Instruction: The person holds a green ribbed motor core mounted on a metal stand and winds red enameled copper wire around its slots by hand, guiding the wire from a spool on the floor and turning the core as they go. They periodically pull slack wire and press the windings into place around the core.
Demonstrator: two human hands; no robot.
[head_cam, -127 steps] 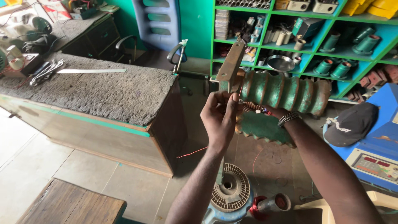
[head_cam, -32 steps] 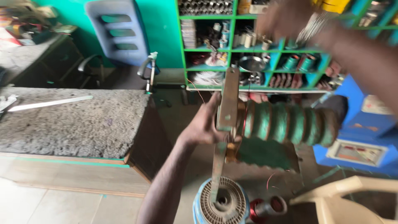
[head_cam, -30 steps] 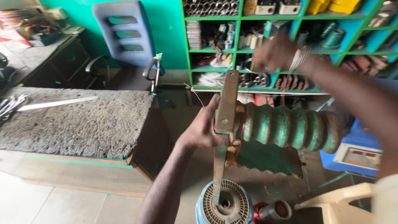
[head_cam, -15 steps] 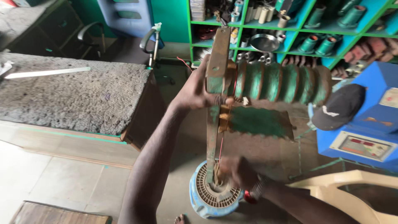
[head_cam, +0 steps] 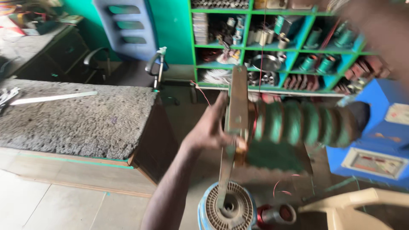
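A green shelving unit (head_cam: 194, 51) is seen against the back wall, divided into open compartments. Small cylindrical cans, spools and green wound parts are stored in the upper and middle compartments; a round metal dish (head_cam: 265, 62) is lodged in a middle one. The contents of the lower right compartments are too blurred to be told apart.

On the floor below, a blue motor housing (head_cam: 228, 208) is stood open end up, and copper-coloured windings are seen ringed inside it. Just beside it to the right a red wire spool (head_cam: 275, 214) is noted.

The left hand (head_cam: 211, 127) is closed around an upright flat metal bar (head_cam: 235, 123) at mid-height, fingers wrapped behind it and thumb pressed on the near face. The bar's lower end is set down into the centre of the motor housing. A green ribbed winding former (head_cam: 302, 123) is carried horizontally from the bar to the right, with red wire seen at the joint where former meets bar.

The right hand (head_cam: 379, 30) is raised at the upper right corner and badly blurred; whether it is spread or closed, and whether anything is held, cannot be told.

To the left a rough grey-topped workbench (head_cam: 76, 123) is recorded, with a long flat metal strip (head_cam: 53, 98) lying on it, well apart from both hands
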